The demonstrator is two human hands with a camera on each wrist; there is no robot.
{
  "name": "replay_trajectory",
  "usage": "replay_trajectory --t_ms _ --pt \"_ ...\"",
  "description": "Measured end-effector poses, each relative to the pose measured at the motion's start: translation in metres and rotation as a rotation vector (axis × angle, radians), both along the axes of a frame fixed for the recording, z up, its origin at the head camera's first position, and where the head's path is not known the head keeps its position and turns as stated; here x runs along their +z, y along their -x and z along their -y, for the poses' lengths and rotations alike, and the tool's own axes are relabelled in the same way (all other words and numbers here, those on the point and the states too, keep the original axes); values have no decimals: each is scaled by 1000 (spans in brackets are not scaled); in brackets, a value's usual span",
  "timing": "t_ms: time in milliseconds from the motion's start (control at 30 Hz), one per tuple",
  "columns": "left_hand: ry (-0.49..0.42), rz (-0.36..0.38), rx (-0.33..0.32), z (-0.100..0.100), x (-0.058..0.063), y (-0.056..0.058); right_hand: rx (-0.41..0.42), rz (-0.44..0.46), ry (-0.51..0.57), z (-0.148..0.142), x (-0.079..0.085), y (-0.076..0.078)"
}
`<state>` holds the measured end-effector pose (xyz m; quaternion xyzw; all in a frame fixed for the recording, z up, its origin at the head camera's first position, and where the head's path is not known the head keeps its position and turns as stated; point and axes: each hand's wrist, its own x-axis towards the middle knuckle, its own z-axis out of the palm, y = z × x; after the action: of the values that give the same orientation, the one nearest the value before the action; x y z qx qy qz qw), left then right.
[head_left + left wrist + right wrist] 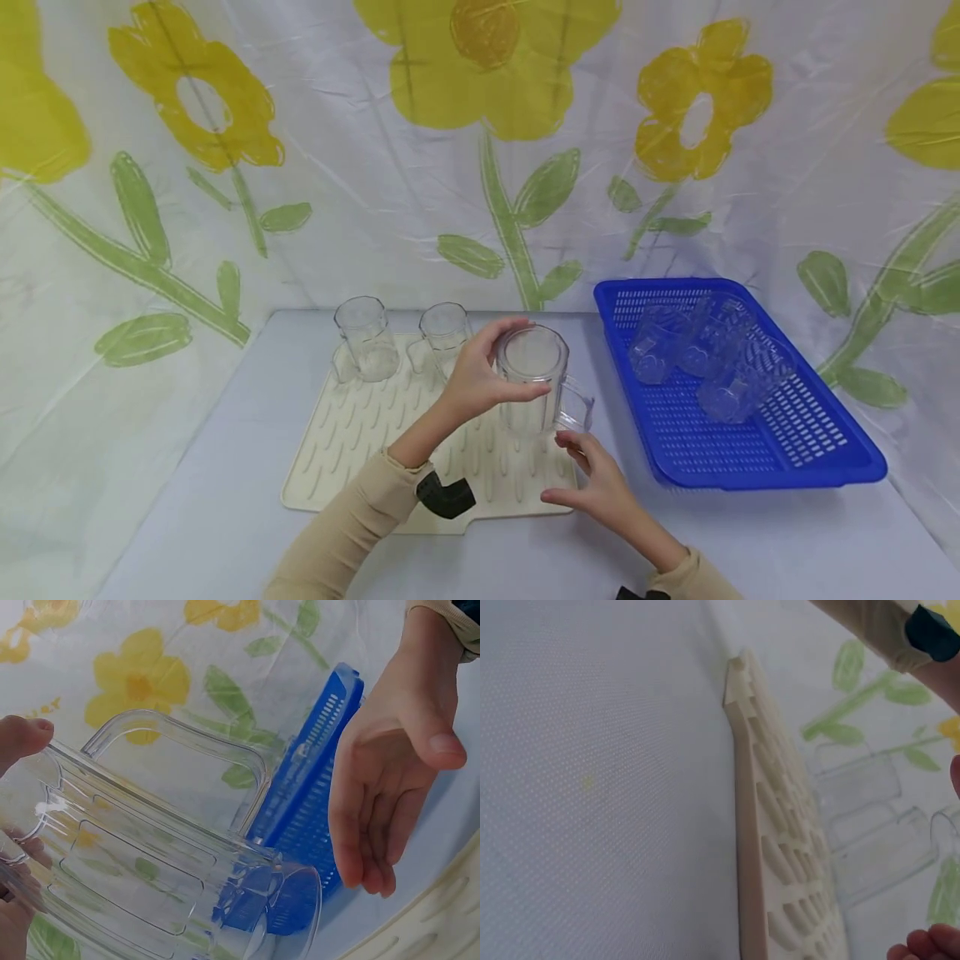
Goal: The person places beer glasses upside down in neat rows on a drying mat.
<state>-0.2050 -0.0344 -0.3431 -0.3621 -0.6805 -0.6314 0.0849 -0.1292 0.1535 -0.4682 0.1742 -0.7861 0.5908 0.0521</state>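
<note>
My left hand point(480, 379) grips a clear glass mug point(531, 408) around its upper end, over the right part of a cream ridged drying mat point(487, 483). In the left wrist view the mug point(142, 862) lies slanted, its handle point(180, 731) pointing away from the palm. My right hand point(596, 483) holds nothing; its fingers are parted and bent slightly, just below the mug's handle. Two more clear mugs stand at the mat's back, a left one point(367, 342) and another point(442, 329) partly hidden behind my left hand.
A blue plastic basket point(825, 467) stands at the right, with several clear mugs point(731, 396) lying in it. A white table point(217, 467) lies beneath everything. Behind it hangs a white curtain point(352, 225) with yellow flowers.
</note>
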Motion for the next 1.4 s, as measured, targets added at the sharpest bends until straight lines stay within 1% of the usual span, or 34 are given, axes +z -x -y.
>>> replay_trajectory --t_ms 100,167,267,400,533,667,833,967,1200,1300,1400 --pt "31 3 43 -4 8 3 -3 9 -24 -2 -2 -1" --pt "49 1 74 -7 8 10 -1 31 -38 -3 -3 -1" --pt "71 5 117 -10 -5 30 26 90 -65 -4 -3 -2" --pt "100 28 170 -14 -29 59 84 165 -116 -4 -2 -4" --pt "127 36 232 -18 -43 76 107 189 -144 -4 -1 -5" --pt "149 33 264 -23 -52 88 113 194 -163 -6 -1 -7" --pt "157 60 293 -29 -63 98 143 189 -177 -8 -3 -8" --pt "169 76 330 -32 -70 102 152 170 -189 -9 -6 -8" --pt "219 79 380 -33 -81 107 169 184 -198 -9 -6 -8" --pt "188 96 391 -35 -85 107 171 176 -197 -9 -6 -9" --pt "146 125 399 -39 -89 106 175 149 -195 -9 -5 -9"
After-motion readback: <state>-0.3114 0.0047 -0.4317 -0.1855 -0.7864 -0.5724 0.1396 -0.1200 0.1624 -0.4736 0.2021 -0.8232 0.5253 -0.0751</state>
